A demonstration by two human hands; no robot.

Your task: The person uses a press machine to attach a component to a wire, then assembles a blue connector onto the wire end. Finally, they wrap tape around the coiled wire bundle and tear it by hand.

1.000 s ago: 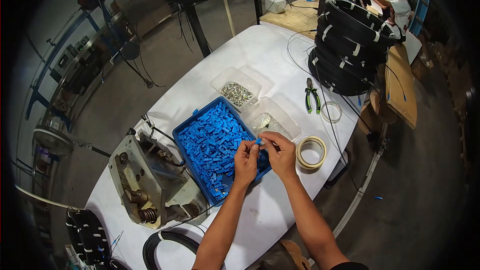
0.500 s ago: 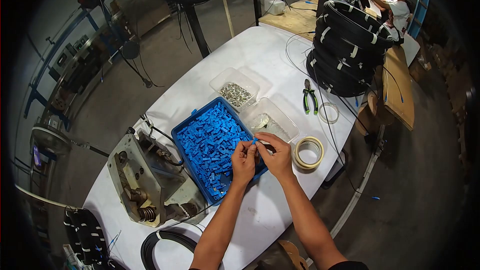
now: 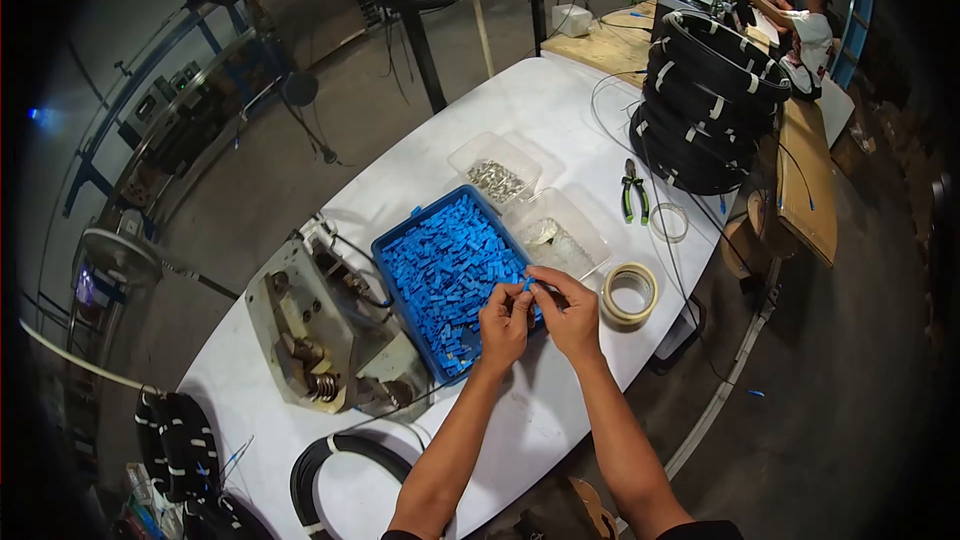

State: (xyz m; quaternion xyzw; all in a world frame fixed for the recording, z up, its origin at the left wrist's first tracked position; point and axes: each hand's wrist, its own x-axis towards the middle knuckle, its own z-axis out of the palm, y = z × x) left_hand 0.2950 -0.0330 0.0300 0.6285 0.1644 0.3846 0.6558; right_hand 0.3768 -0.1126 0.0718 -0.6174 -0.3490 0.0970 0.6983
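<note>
My left hand (image 3: 504, 325) and my right hand (image 3: 569, 312) meet over the right edge of a blue tray (image 3: 408, 328). Both pinch a small blue plastic piece (image 3: 529, 282) between thumb and fingertips; most of it is covered by the fingers. Many similar blue plastic pieces (image 3: 445, 265) fill the tray. Just beyond my fingers stands a clear plastic box (image 3: 585, 236) holding small clear or whitish bits. Behind it, another clear box (image 3: 467, 152) contains small metal parts (image 3: 497, 181).
To the left sits a metal press-like machine (image 3: 310, 340). Tape rolls (image 3: 651, 312), green-handled pliers (image 3: 634, 198) and stacked black cable coils (image 3: 700, 110) lie to the right. A black cable coil (image 3: 310, 480) rests near the front. Another person (image 3: 808, 40) is at the far right.
The view has shifted, so the table and its contents appear farther right. Both hands still hold the blue piece together, with the fingers slightly repositioned.
</note>
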